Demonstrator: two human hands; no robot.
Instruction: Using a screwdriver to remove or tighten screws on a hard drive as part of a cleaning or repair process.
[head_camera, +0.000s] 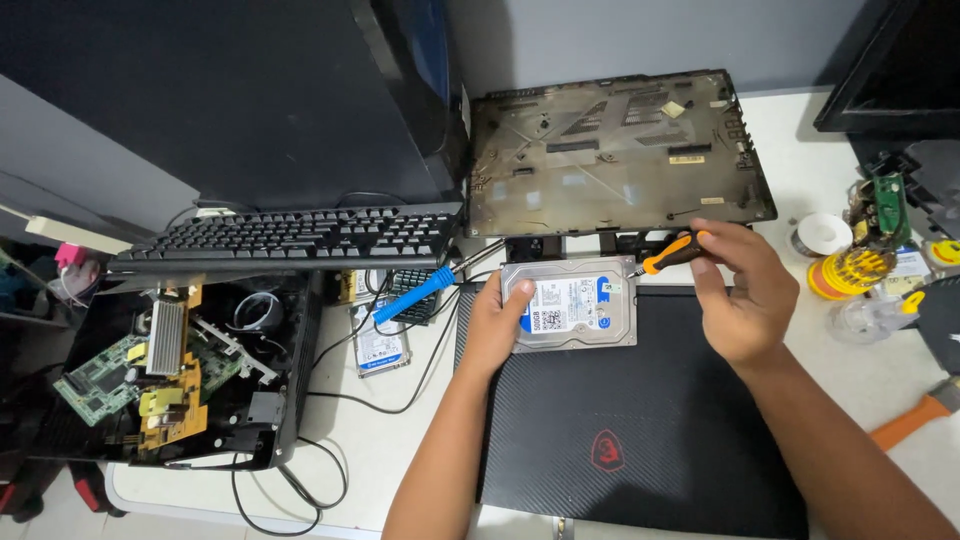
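Two hands work over a silver hard drive that lies label-up on the closed black laptop, near the laptop's far edge. The left hand is pressed against the drive's left side, fingers curled around its edge to steady it. The right hand is closed on the orange-and-black handle of a small screwdriver, whose tip points down at the drive's upper right corner.

Behind the drive, a removed laptop bottom cover leans inside-up against the wall, and a black keyboard sits to the left. A blue-handled soldering iron lies just left of the drive, beside a smaller drive and loose cables. An opened device with green and orange circuit boards sits at the far left of the white surface.

As I judge it, the main risk is a slip: the screwdriver tip could jump out of the screw head if it is tilted or pressed unevenly, which would strip the screw or scratch the drive's lid. The drive also rests on a smooth laptop lid, so a hard push could slide it toward the soldering iron or off the laptop's edge. A freed screw could roll away into the clutter.
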